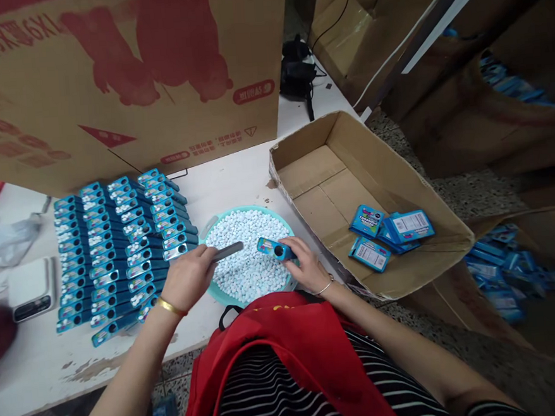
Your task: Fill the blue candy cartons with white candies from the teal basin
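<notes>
A teal bowl (212, 224) full of small white pellets (246, 242) sits on the white table in front of me. Over the bowl, my left hand (191, 276) is closed round a flat grey scoop-like tool (228, 251) that points right across the pellets. At the bowl's right side my right hand (305, 266) grips a small blue box (274, 249) with a round dark hole in its side. Rows of several matching blue boxes (118, 244) lie to the left of the bowl.
An open cardboard carton (323, 179) at the right holds a few blue packets (393, 231). A large printed cardboard box (121, 79) stands behind the table. More blue packets (501, 275) lie on the floor at right. A white device (31, 288) rests at the left.
</notes>
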Motion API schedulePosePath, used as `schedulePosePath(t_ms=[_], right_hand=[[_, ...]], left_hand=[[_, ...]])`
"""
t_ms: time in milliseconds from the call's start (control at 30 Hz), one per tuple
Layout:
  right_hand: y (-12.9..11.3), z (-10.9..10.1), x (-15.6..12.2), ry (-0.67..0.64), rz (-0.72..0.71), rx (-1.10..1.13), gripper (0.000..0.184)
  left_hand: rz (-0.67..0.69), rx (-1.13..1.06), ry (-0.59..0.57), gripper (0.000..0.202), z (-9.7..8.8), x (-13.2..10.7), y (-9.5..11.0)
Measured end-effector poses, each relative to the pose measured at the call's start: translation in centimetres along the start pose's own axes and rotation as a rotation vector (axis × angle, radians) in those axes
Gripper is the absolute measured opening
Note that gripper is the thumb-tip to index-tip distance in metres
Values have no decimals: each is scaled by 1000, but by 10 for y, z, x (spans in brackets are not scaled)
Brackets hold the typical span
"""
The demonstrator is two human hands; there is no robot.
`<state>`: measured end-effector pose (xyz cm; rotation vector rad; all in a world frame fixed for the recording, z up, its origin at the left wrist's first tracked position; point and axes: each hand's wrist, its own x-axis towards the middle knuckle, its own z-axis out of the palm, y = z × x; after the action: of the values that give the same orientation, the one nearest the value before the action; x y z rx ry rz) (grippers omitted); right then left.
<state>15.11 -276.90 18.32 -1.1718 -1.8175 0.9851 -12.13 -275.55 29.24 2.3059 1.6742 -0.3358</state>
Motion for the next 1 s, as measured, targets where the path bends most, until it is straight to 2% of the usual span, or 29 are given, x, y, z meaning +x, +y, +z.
schedulePosePath(t_ms=[67,100,167,233,300,400,467,533,700,833,1000], right_hand=[[1,-7,1,41,60,16,38],[2,-11,1,59,84,19,36],[4,-16,2,85,116,16,34],[6,-18,3,107,128,11,33],[7,-18,3,124,138,9,33],[6,-17,1,133,153,7,31],[5,-17,0,130,157,6,31],[4,-17,-1,129,151,0,31],[5,-15,-1,87,95,-78,35],[6,-5,2,34,-5,-122,43],[1,8,5,-33,-120,-126,51]], left_hand=[[-102,-80,-82,17,39,4,-17],[-126,-139,-105,17,59,7,-20],[-127,-222,-116,19,97,19,-12],[-100,-284,-101,22,126,35,6],[-73,-352,-85,26,146,49,24],[-50,-450,-61,28,157,59,34],[-29,-508,-50,27,152,55,29],[4,-554,-40,24,139,45,19],[116,-624,39,24,79,12,2],[201,-539,35,23,30,0,7],[241,-234,-81,22,-11,4,29]])
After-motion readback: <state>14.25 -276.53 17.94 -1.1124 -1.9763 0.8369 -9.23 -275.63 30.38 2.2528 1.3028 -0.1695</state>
